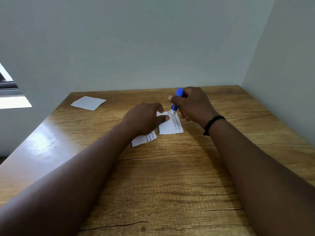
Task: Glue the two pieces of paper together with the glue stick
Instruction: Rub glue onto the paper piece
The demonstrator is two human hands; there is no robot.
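Glue stick (176, 103), blue plastic cylinder, upright on flat printed paper (171, 125).

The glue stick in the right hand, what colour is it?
Blue glue stick, with a pale tip, seen in the head view.

Wooden table (170, 184) in a grey-walled corner (153, 40); window (8, 82) at left.

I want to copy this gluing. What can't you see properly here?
Head view only:
- Glue stick tip: too small to tell if glue is on the right paper.
- Left paper: mostly under the left hand.
- Printed words: too small to read.
- Right hand covers the stick's middle.
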